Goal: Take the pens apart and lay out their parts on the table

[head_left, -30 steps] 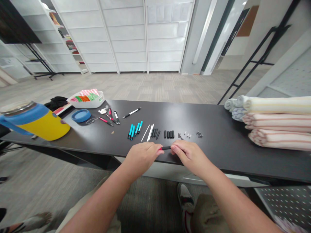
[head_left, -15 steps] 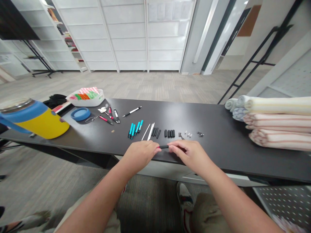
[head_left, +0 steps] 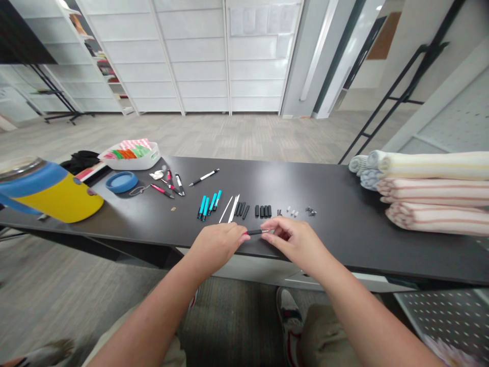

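Note:
My left hand (head_left: 218, 242) is closed around the red end of a pen (head_left: 254, 232) with a black grip. At the pen's silver tip, the thumb and fingers of my right hand (head_left: 293, 237) are pinched together; whether they hold a small part there is hard to see. Beyond my hands lie several teal pen barrels (head_left: 205, 206), thin white refills (head_left: 234, 208), slim black tubes (head_left: 241, 209) and short black grips (head_left: 263, 211). Farther right are tiny dark pieces (head_left: 279, 212), small clear pieces (head_left: 293, 211) and a little pile of metal-looking bits (head_left: 311, 210).
Several assembled pens (head_left: 162, 191) lie to the left, near a blue lid (head_left: 121, 182) and a white basket (head_left: 143, 162) of wrapped items. A large yellow-and-blue tumbler (head_left: 63, 196) rests at far left. Rolled striped cloths (head_left: 431, 191) are stacked at the right of the dark table (head_left: 317, 183).
My right fingers have slid slightly away from the pen's grip, baring its silver tip. My left hand keeps its hold, and the whole view has shifted a little.

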`<state>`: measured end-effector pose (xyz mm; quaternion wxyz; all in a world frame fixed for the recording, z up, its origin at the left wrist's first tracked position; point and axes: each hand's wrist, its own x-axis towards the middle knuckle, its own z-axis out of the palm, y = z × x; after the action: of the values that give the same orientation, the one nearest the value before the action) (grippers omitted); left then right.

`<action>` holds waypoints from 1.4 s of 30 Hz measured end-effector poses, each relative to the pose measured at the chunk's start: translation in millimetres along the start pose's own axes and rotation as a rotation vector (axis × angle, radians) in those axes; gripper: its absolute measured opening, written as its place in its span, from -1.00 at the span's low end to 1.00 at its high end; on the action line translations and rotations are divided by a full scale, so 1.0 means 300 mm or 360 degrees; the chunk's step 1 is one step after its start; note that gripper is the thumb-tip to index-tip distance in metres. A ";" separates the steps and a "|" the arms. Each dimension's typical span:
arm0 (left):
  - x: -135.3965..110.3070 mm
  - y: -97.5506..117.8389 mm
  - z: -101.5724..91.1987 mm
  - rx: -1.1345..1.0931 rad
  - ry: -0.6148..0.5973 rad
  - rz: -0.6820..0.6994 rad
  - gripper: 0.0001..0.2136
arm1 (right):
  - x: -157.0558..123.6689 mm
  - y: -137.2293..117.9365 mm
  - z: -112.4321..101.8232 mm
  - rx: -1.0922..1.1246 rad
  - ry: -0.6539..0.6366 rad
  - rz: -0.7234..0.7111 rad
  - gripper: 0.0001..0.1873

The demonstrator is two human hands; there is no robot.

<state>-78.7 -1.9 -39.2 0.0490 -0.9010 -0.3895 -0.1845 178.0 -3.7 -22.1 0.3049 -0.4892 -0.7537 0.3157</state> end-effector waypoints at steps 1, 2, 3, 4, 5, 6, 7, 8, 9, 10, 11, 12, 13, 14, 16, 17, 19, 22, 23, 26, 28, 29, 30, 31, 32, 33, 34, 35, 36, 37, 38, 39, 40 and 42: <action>-0.001 -0.001 0.002 -0.0002 -0.0001 -0.0003 -0.72 | 0.000 -0.001 0.001 0.0012 -0.0008 0.0022 -0.73; -0.002 -0.001 0.003 -0.0005 -0.0008 -0.0006 -0.72 | 0.001 -0.003 0.001 0.0017 -0.0020 0.0029 -0.72; -0.003 -0.001 0.004 -0.0007 -0.0017 -0.0007 -0.72 | 0.002 -0.004 0.001 0.0016 -0.0035 0.0021 -0.74; -0.003 -0.001 0.004 -0.0009 -0.0022 -0.0007 -0.72 | 0.002 -0.005 0.002 0.0014 -0.0045 0.0007 -0.76; -0.003 -0.001 0.003 -0.0012 -0.0024 -0.0007 -0.72 | 0.003 -0.006 0.002 0.0013 -0.0049 -0.0009 -0.78; -0.002 -0.001 0.003 -0.0016 -0.0025 -0.0006 -0.72 | 0.004 -0.006 0.002 0.0015 -0.0046 -0.0018 -0.79; -0.001 0.000 0.002 -0.0019 -0.0022 -0.0006 -0.72 | 0.004 -0.005 0.003 0.0025 -0.0043 -0.0015 -0.80; 0.000 0.000 0.002 -0.0021 -0.0019 -0.0008 -0.72 | 0.004 -0.003 0.004 0.0039 -0.0035 -0.0001 -0.80; 0.000 0.000 0.002 -0.0021 -0.0017 -0.0012 -0.73 | 0.004 -0.002 0.004 0.0052 -0.0028 0.0017 -0.77; 0.001 0.000 0.002 -0.0020 -0.0018 -0.0013 -0.73 | 0.003 0.000 0.004 0.0058 -0.0026 0.0030 -0.75; 0.001 0.001 0.003 -0.0018 -0.0019 -0.0013 -0.73 | 0.003 0.000 0.004 0.0057 -0.0028 0.0033 -0.74; 0.001 0.001 0.003 -0.0016 -0.0018 -0.0010 -0.73 | 0.002 0.000 0.003 0.0052 -0.0031 0.0027 -0.75; 0.001 0.001 0.004 -0.0015 -0.0018 -0.0009 -0.73 | 0.001 -0.001 0.003 0.0042 -0.0031 0.0015 -0.77; 0.001 0.001 0.004 -0.0016 -0.0020 -0.0012 -0.73 | 0.000 -0.002 0.002 0.0033 -0.0024 -0.0003 -0.79; 0.001 0.001 0.002 -0.0025 -0.0031 -0.0031 -0.73 | -0.001 -0.004 -0.001 0.0022 -0.0004 -0.0040 -0.80; 0.001 0.001 0.000 -0.0037 -0.0038 -0.0044 -0.72 | -0.001 -0.005 -0.003 0.0019 0.0010 -0.0059 -0.81; 0.002 -0.002 -0.005 -0.0075 -0.0042 -0.0069 -0.72 | -0.002 -0.004 -0.016 0.0006 0.0037 -0.0106 -0.81; 0.004 -0.006 -0.013 -0.0144 -0.0037 -0.0114 -0.72 | -0.007 0.006 -0.069 -0.0044 0.0156 -0.0121 -0.78; 0.005 -0.007 -0.015 -0.0162 -0.0036 -0.0130 -0.72 | -0.009 0.015 -0.098 -0.0080 0.0224 -0.0108 -0.77; 0.006 -0.008 -0.019 -0.0195 -0.0033 -0.0155 -0.72 | -0.025 0.068 -0.205 -0.0322 0.0425 -0.0072 -0.73; 0.007 -0.007 -0.021 -0.0201 -0.0025 -0.0154 -0.72 | -0.043 0.125 -0.275 -0.0633 0.0516 -0.0023 -0.73; 0.007 -0.007 -0.022 -0.0202 -0.0026 -0.0151 -0.72 | -0.053 0.156 -0.302 -0.0765 0.0527 0.0034 -0.74; 0.007 -0.006 -0.022 -0.0199 -0.0027 -0.0148 -0.72 | -0.062 0.188 -0.324 -0.0883 0.0525 0.0104 -0.74; 0.008 -0.006 -0.022 -0.0195 -0.0028 -0.0145 -0.72 | -0.071 0.218 -0.339 -0.0954 0.0497 0.0171 -0.75; 0.009 -0.006 -0.021 -0.0189 -0.0029 -0.0143 -0.72 | -0.079 0.243 -0.347 -0.0985 0.0456 0.0230 -0.76; 0.009 -0.006 -0.020 -0.0184 -0.0028 -0.0141 -0.72 | -0.084 0.264 -0.350 -0.0993 0.0410 0.0267 -0.77; 0.010 -0.006 -0.018 -0.0179 -0.0025 -0.0141 -0.72 | -0.086 0.279 -0.348 -0.0990 0.0379 0.0289 -0.78; 0.011 -0.006 -0.017 -0.0176 -0.0022 -0.0141 -0.72 | -0.086 0.288 -0.344 -0.0977 0.0356 0.0299 -0.79; 0.013 -0.006 -0.016 -0.0172 -0.0019 -0.0142 -0.72 | -0.084 0.293 -0.338 -0.0960 0.0346 0.0304 -0.80; 0.014 -0.006 -0.015 -0.0170 -0.0020 -0.0143 -0.72 | -0.080 0.294 -0.332 -0.0937 0.0350 0.0312 -0.80; 0.014 -0.006 -0.015 -0.0167 -0.0019 -0.0142 -0.72 | -0.075 0.291 -0.326 -0.0907 0.0359 0.0325 -0.80; 0.015 -0.006 -0.015 -0.0165 -0.0018 -0.0140 -0.71 | -0.069 0.288 -0.321 -0.0872 0.0371 0.0341 -0.80; 0.015 -0.006 -0.015 -0.0164 -0.0012 -0.0136 -0.71 | -0.064 0.283 -0.317 -0.0837 0.0385 0.0355 -0.79; 0.015 -0.007 -0.014 -0.0165 0.0002 -0.0123 -0.72 | -0.056 0.273 -0.311 -0.0787 0.0416 0.0384 -0.79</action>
<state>-78.7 1.4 -33.7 -0.0048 -0.8865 -0.4138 -0.2069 300.1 23.7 -30.7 0.2312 -0.6710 -0.6986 0.0909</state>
